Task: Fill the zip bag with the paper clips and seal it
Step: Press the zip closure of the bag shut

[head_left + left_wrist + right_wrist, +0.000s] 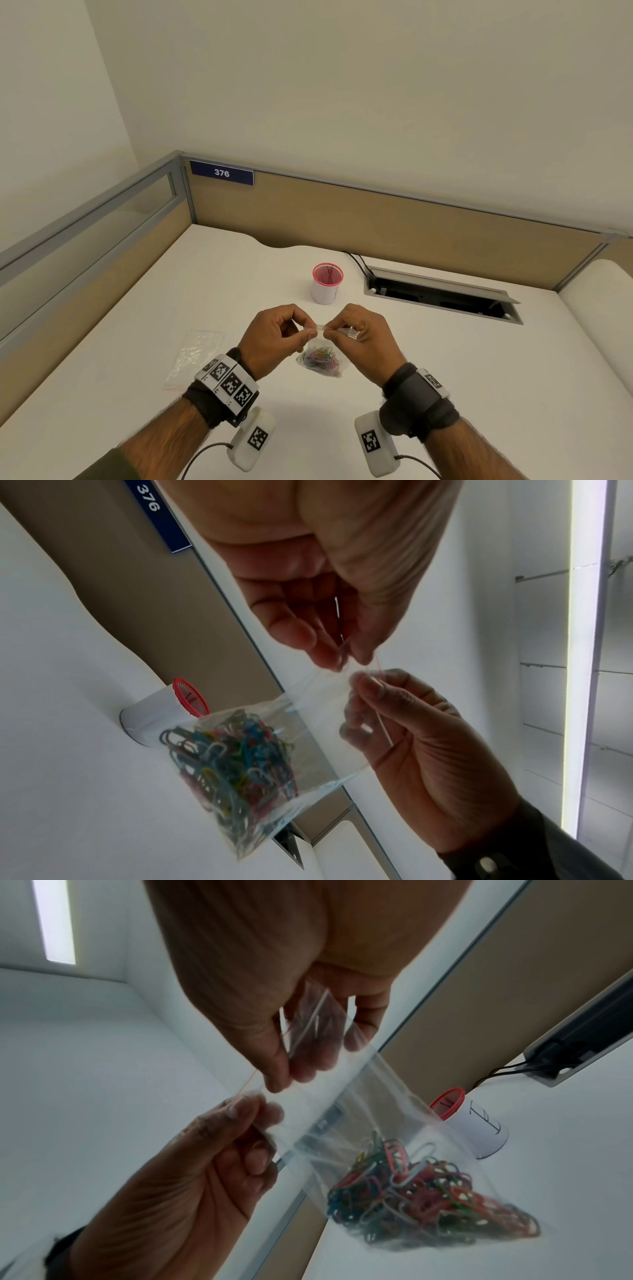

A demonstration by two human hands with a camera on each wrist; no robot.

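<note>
1. The zip bag [322, 356] hangs in the air above the desk [445, 394], between both hands. The paper clips [232, 761] sit in a pile at its bottom.
2. The left hand [277, 337] pinches the top strip at one spot. The right hand [363, 337] pinches it right next to that. I think they squeeze here to press the zip closed.
3. A red-rimmed cup [327, 283] stands behind. A spare clear bag [195, 356] lies flat to the left.

Both forearms reach forward, the left hand [274, 337] and right hand [364, 337] raised close together, fingertips pinched, nearly touching.
</note>
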